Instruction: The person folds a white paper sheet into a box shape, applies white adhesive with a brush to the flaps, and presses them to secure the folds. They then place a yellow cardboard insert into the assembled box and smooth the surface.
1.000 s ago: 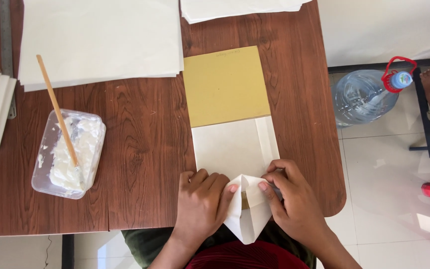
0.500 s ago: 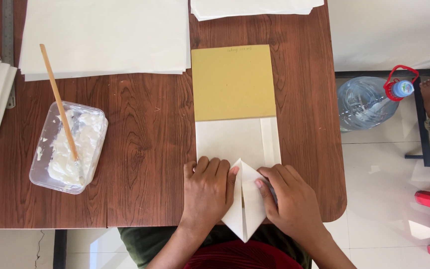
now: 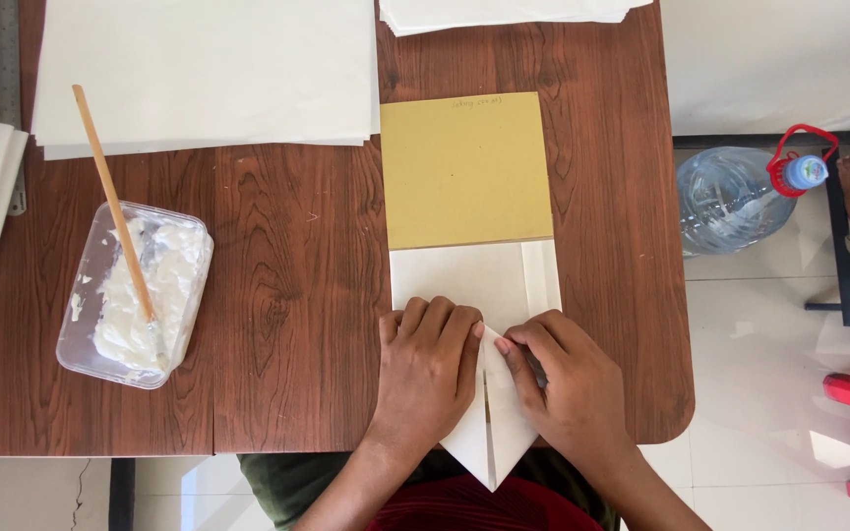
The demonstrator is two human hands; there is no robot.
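Near desk (image 3: 297,295) edge: white paper sheet (image 3: 464,280), corners already folded into a point, yellow card (image 3: 466,169) tucked inside. Left hand (image 3: 428,369) flat, right hand (image 3: 568,379) flat, both pressing folds, holding nothing. Paste tub (image 3: 135,295) untouched; gluing apparently left.

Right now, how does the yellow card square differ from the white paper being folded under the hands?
The yellow card square lies flat and unfolded; the white folded paper has its near corners creased into a point hanging past the table edge. The card is untouched; the paper is pressed by the left hand and right hand. Both lie in line on the brown wooden table.
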